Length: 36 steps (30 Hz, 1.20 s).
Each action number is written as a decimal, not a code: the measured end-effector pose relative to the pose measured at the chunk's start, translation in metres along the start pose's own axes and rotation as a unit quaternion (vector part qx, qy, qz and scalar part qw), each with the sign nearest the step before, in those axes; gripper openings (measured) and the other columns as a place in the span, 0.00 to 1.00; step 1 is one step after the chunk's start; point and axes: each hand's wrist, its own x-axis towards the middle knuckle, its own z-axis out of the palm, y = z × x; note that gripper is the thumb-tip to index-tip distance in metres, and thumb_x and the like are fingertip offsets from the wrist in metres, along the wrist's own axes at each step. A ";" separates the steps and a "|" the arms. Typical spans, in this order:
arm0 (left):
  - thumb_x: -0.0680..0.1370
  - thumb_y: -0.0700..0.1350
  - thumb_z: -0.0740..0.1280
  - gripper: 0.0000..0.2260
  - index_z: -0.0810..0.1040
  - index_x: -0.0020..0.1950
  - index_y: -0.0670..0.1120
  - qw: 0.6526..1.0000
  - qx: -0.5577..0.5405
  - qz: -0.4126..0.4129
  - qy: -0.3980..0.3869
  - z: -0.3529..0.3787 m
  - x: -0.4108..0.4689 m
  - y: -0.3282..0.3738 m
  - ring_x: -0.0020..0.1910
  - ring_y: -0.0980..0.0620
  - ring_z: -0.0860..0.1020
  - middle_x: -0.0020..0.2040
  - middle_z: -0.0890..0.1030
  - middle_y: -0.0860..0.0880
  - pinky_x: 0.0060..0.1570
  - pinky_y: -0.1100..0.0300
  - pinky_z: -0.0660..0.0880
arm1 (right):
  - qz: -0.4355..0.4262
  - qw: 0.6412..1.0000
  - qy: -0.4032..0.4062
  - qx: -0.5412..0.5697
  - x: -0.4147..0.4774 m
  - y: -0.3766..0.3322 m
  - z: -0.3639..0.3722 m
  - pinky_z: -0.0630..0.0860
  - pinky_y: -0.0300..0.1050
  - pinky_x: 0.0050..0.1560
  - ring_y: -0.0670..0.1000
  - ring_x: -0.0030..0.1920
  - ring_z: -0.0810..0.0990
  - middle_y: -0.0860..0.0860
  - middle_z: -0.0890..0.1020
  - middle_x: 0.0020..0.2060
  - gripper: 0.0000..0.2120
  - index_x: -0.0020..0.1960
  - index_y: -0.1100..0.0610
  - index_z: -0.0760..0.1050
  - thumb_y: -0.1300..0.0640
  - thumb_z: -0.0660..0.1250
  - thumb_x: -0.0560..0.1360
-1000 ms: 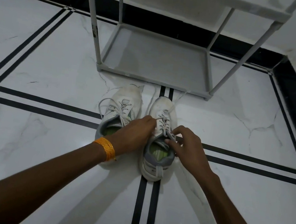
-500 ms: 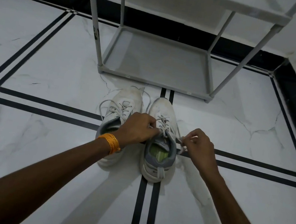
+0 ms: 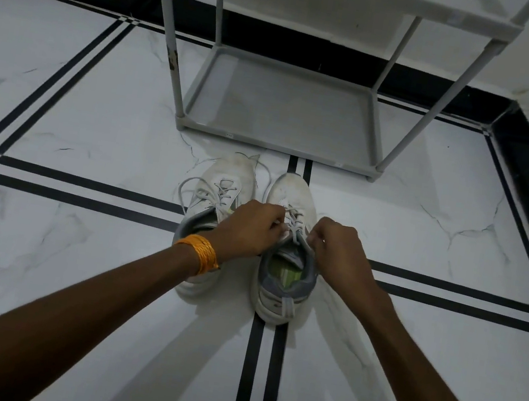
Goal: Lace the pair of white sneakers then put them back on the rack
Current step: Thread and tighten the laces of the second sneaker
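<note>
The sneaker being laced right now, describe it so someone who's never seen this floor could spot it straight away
Find the grey rack against the wall; two white sneakers sit side by side on the floor just in front of it. It is the right sneaker, lying over the double black floor line, with the left hand and right hand pinching its laces; the left sneaker has loose laces trailing.

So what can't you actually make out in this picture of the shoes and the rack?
All from the head view:
- Lace ends on the right sneaker: hidden inside the left hand and right hand, so no knot can be judged.
- Heel of the left sneaker: covered by the left wrist and orange bangle.
- Rack: its upper part is cut off by the top edge.
- Small heel label on the right sneaker: too small to read.
</note>
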 end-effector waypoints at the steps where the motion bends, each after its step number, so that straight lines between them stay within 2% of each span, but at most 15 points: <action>1: 0.81 0.45 0.60 0.12 0.73 0.41 0.40 1.000 -0.028 -0.008 -0.007 0.002 -0.002 0.000 0.37 0.41 0.76 0.37 0.79 0.39 0.37 0.49 0.71 | 0.015 0.999 0.018 0.031 -0.001 0.002 0.002 0.80 0.53 0.49 0.61 0.47 0.82 0.61 0.82 0.48 0.08 0.53 0.64 0.75 0.61 0.66 0.77; 4: 0.80 0.43 0.60 0.15 0.70 0.34 0.41 0.994 -0.104 -0.043 0.010 0.005 -0.006 0.000 0.31 0.46 0.71 0.31 0.74 0.43 0.33 0.53 0.66 | 0.088 0.978 0.061 0.179 -0.005 0.014 0.011 0.82 0.58 0.47 0.57 0.45 0.81 0.58 0.82 0.45 0.05 0.50 0.60 0.74 0.61 0.60 0.79; 7: 0.71 0.42 0.70 0.16 0.66 0.28 0.46 0.982 -0.163 -0.093 0.033 0.002 -0.003 -0.001 0.28 0.52 0.66 0.26 0.67 0.50 0.31 0.59 0.64 | 0.135 0.944 0.060 0.297 -0.011 0.020 0.015 0.82 0.52 0.43 0.53 0.42 0.81 0.53 0.82 0.39 0.05 0.42 0.57 0.78 0.56 0.71 0.73; 10: 0.66 0.39 0.74 0.19 0.62 0.28 0.47 0.974 -0.193 -0.112 0.036 0.001 0.000 0.000 0.27 0.53 0.62 0.26 0.63 0.52 0.30 0.59 0.61 | 0.145 0.925 0.071 0.345 -0.013 0.019 0.013 0.77 0.45 0.30 0.50 0.33 0.78 0.53 0.81 0.33 0.12 0.35 0.57 0.77 0.55 0.80 0.65; 12: 0.64 0.37 0.75 0.19 0.64 0.29 0.46 0.971 -0.205 -0.115 0.039 0.002 -0.001 -0.001 0.27 0.53 0.63 0.26 0.63 0.51 0.30 0.60 0.62 | 0.142 0.925 0.078 0.343 -0.012 0.019 0.013 0.74 0.43 0.28 0.50 0.31 0.76 0.52 0.79 0.30 0.14 0.33 0.58 0.76 0.55 0.82 0.62; 17: 0.63 0.37 0.76 0.19 0.64 0.28 0.46 0.976 -0.183 -0.103 0.062 0.004 -0.001 0.000 0.28 0.51 0.66 0.26 0.66 0.48 0.30 0.59 0.65 | 0.134 0.937 0.110 0.304 -0.010 0.018 0.014 0.80 0.50 0.32 0.51 0.30 0.78 0.53 0.80 0.29 0.17 0.32 0.59 0.76 0.53 0.83 0.59; 19: 0.63 0.37 0.76 0.19 0.65 0.27 0.46 0.977 -0.174 -0.104 0.068 0.004 -0.001 0.000 0.28 0.51 0.68 0.26 0.68 0.47 0.29 0.60 0.66 | 0.127 0.942 0.117 0.289 -0.009 0.017 0.014 0.78 0.46 0.30 0.50 0.30 0.77 0.53 0.80 0.29 0.18 0.33 0.60 0.76 0.52 0.83 0.59; 22: 0.63 0.42 0.79 0.20 0.66 0.26 0.47 0.978 -0.157 -0.108 0.086 0.002 -0.006 -0.001 0.27 0.52 0.70 0.26 0.71 0.48 0.29 0.60 0.67 | 0.102 0.952 0.119 0.263 -0.011 0.017 0.009 0.70 0.33 0.23 0.48 0.28 0.75 0.51 0.79 0.28 0.17 0.33 0.59 0.76 0.52 0.82 0.61; 23: 0.64 0.44 0.79 0.21 0.66 0.26 0.48 0.980 -0.138 -0.096 0.102 -0.001 -0.008 0.000 0.26 0.54 0.69 0.25 0.70 0.51 0.29 0.61 0.66 | 0.084 0.962 0.109 0.236 -0.012 0.018 0.003 0.67 0.30 0.22 0.46 0.28 0.74 0.50 0.78 0.28 0.17 0.33 0.59 0.75 0.51 0.82 0.63; 25: 0.67 0.47 0.77 0.19 0.66 0.27 0.50 0.986 -0.077 -0.050 0.137 -0.012 -0.013 0.007 0.25 0.57 0.67 0.25 0.69 0.54 0.30 0.63 0.63 | 0.046 0.987 0.074 0.137 -0.014 0.017 -0.015 0.66 0.35 0.25 0.44 0.29 0.72 0.48 0.77 0.28 0.17 0.33 0.57 0.76 0.48 0.79 0.65; 28: 0.73 0.53 0.71 0.20 0.64 0.27 0.52 0.983 0.035 0.020 0.182 -0.040 -0.013 0.017 0.26 0.58 0.66 0.24 0.67 0.55 0.34 0.60 0.68 | 0.029 0.999 0.038 0.019 -0.015 0.012 -0.051 0.65 0.40 0.29 0.45 0.29 0.74 0.48 0.78 0.27 0.16 0.33 0.56 0.76 0.45 0.77 0.66; 30: 0.73 0.53 0.70 0.22 0.61 0.25 0.53 0.972 0.082 0.059 0.211 -0.062 -0.012 0.028 0.33 0.53 0.68 0.23 0.65 0.57 0.42 0.55 0.69 | 0.016 0.998 0.052 -0.006 -0.016 0.004 -0.077 0.65 0.40 0.30 0.47 0.29 0.74 0.49 0.76 0.26 0.17 0.32 0.55 0.76 0.45 0.76 0.68; 32: 0.73 0.51 0.70 0.23 0.59 0.26 0.54 0.964 0.103 0.088 0.230 -0.081 -0.011 0.042 0.41 0.51 0.69 0.26 0.64 0.57 0.44 0.55 0.64 | -0.016 0.996 0.087 0.016 -0.018 -0.008 -0.100 0.65 0.40 0.30 0.48 0.28 0.73 0.50 0.75 0.26 0.17 0.32 0.56 0.74 0.46 0.74 0.70; 34: 0.74 0.48 0.70 0.23 0.61 0.25 0.52 0.970 0.054 0.120 0.203 -0.097 -0.008 0.055 0.37 0.50 0.72 0.26 0.67 0.54 0.40 0.57 0.64 | -0.063 0.989 0.124 0.058 -0.018 -0.023 -0.115 0.66 0.39 0.31 0.47 0.29 0.73 0.51 0.75 0.27 0.16 0.34 0.57 0.74 0.47 0.72 0.72; 36: 0.75 0.46 0.71 0.20 0.66 0.27 0.49 0.981 -0.071 0.137 0.120 -0.102 -0.003 0.068 0.30 0.50 0.78 0.26 0.72 0.50 0.31 0.56 0.72 | -0.115 0.981 0.139 0.067 -0.015 -0.038 -0.121 0.69 0.41 0.32 0.47 0.31 0.74 0.51 0.77 0.29 0.14 0.37 0.57 0.76 0.48 0.71 0.74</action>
